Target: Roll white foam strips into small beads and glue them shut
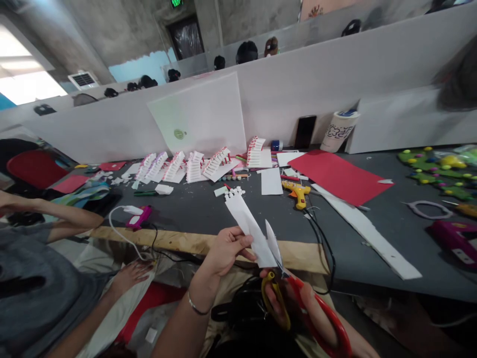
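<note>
My left hand (231, 248) pinches a long strip of white paper (246, 221) between thumb and fingers, in front of the table edge. The strip slants, its far end reaching over the table near small white pieces (234, 193). In my right hand (313, 308) is a pair of scissors (294, 286) with one red and one yellow handle. Their blades stand apart at the strip's near right end, one blade beside the paper; whether they touch it I cannot tell exactly.
Several folded white paper models (194, 166) line the back. A yellow glue gun (297, 191), red paper (341, 176), a long white strip of board (368, 231) and a cup (340, 130) lie or stand rightward. A co-worker's hand (132, 276) rests at left, near a purple device (139, 218).
</note>
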The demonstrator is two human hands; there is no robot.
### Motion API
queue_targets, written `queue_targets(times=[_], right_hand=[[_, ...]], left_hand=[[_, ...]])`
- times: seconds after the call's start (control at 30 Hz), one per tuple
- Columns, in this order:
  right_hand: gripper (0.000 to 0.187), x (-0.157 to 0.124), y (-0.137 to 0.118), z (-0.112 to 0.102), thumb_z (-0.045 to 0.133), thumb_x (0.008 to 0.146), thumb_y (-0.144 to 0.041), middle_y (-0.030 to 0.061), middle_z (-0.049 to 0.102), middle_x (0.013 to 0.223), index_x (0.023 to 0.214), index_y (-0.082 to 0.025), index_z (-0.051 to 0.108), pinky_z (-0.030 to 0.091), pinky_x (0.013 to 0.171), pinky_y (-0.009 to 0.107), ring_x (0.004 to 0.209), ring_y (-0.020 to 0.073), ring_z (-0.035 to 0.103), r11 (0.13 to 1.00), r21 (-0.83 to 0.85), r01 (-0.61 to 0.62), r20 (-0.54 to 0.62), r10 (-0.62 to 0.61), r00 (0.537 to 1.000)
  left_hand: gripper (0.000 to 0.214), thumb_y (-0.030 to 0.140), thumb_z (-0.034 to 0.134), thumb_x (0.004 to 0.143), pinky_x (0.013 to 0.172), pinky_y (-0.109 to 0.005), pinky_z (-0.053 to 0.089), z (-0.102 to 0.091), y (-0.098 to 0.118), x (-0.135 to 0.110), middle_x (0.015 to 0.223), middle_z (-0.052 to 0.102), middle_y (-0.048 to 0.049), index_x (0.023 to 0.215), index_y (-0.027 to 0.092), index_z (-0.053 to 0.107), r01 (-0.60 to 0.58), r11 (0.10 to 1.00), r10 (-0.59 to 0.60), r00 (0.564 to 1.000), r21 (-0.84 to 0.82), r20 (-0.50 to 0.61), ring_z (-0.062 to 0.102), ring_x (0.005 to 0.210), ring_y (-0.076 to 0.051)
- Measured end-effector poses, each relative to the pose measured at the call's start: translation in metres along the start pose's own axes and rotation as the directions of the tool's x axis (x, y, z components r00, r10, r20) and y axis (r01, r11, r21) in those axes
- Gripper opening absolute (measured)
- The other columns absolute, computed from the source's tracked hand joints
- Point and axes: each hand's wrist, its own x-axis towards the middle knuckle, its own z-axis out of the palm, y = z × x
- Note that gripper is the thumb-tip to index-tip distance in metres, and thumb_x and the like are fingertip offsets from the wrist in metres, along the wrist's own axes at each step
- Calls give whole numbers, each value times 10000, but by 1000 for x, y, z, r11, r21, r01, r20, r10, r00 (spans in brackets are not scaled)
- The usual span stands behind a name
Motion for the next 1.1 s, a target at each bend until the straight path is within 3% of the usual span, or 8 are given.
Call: queue_targets(times=[0.13, 0.53, 0.8, 0.97, 1.1], right_hand=[[648, 7, 3, 0, 462, 770, -815, 54, 586, 809, 1165, -346, 671, 461, 601, 347, 636, 182, 513, 997, 62, -48, 98, 42, 994], [692, 9, -7, 12, 514, 705, -853, -26, 420, 667, 1029, -258, 659, 273, 447, 216, 502, 73, 284, 996, 88, -26, 71, 20, 997], [702, 4, -12, 20, 629, 643, -821, -41, 390, 601, 975, -203, 659, 269, 376, 177, 452, 46, 253, 997, 51, -61, -58, 64, 996], [636, 3, -7, 20, 613, 682, -795, -8, 487, 626, 1084, -302, 609, 362, 401, 239, 467, 99, 351, 999, 43, 25, -85, -22, 996], [791, 7, -8, 19, 603, 664, -823, -12, 568, 645, 1297, -373, 456, 336, 416, 243, 440, 104, 393, 996, 32, 85, -47, -83, 995]], left_hand=[[492, 432, 877, 582, 497, -188, 550, 0, -4, 0, 761, 726, -93, 893, 68, 761, 7, 1000, -7, 1000, 14, -5, 630, 536, -102], [464, 420, 880, 585, 502, -185, 550, 3, 0, 1, 663, 696, -61, 861, 68, 757, 2, 1000, -2, 1000, 9, -6, 624, 506, -101], [511, 462, 891, 543, 483, -194, 530, 9, 6, -2, 626, 659, -36, 837, 68, 748, 5, 1000, -5, 1000, 5, -9, 578, 462, -84], [489, 449, 885, 567, 485, -196, 528, 5, 5, -4, 668, 684, -64, 837, 65, 750, -3, 1000, 2, 999, 22, 33, 604, 489, -100], [460, 441, 874, 593, 482, -197, 523, 3, 2, -5, 668, 694, -79, 823, 61, 753, 3, 999, -8, 995, 47, 101, 615, 500, -112]])
